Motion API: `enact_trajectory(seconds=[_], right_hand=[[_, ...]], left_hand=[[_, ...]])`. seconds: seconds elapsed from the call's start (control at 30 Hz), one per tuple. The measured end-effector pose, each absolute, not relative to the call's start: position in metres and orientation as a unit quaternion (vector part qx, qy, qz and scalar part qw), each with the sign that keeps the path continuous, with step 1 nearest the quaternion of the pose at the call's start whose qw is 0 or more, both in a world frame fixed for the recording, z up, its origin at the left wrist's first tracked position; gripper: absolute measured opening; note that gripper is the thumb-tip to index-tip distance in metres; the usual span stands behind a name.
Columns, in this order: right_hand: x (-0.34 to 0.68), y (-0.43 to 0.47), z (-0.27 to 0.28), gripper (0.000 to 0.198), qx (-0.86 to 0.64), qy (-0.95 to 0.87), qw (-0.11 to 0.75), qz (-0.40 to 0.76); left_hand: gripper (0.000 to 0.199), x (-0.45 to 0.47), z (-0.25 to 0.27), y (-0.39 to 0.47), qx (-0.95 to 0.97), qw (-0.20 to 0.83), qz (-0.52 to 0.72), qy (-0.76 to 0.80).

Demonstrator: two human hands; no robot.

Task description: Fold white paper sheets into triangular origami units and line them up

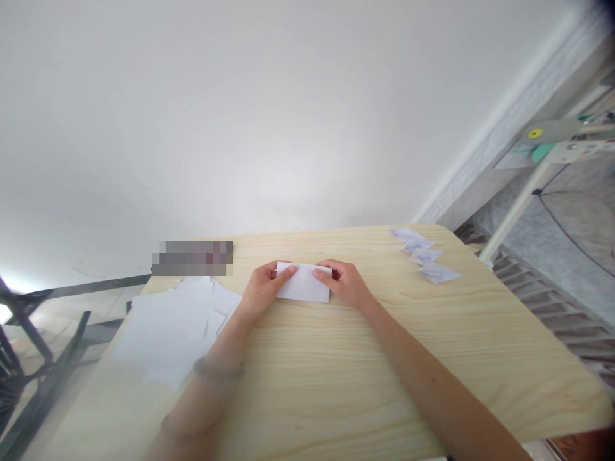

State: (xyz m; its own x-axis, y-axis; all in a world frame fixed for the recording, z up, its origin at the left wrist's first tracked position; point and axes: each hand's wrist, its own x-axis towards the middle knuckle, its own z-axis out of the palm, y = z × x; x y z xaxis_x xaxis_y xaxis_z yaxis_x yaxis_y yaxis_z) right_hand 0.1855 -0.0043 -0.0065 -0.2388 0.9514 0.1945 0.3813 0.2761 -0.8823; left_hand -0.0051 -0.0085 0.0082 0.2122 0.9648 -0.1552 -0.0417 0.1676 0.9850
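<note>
A white folded sheet of paper [303, 285], roughly rectangular, is held between both hands above the middle of the table [336, 384]. My left hand [265, 286] pinches its left end, thumb on the near face and fingers behind. At the opposite end, my right hand [346, 282] grips it the same way. The fingers behind the paper are partly hidden. To the right lies a row of several folded paper pieces [438, 273] with pointed ends. On the left, a loose pile of white paper sheets [168, 320] spreads partly under my left forearm.
A pixelated dark object [192, 258] sits at the table's back left corner. The white wall [288, 115] rises behind the table's far edge. Beyond the right side stands a pale metal pole [516, 205] with fittings. Dark metal legs [62, 378] show at the left.
</note>
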Motion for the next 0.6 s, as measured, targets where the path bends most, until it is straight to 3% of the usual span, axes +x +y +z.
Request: enact_trajectory(seconds=[0.6], right_hand=[[0.1880,-0.0042,-0.0035,0.025,-0.462,-0.708,0.368,0.388]], left_hand=[[0.030,-0.0044,0.0053,-0.0080,0.465,0.611,0.423,0.481]])
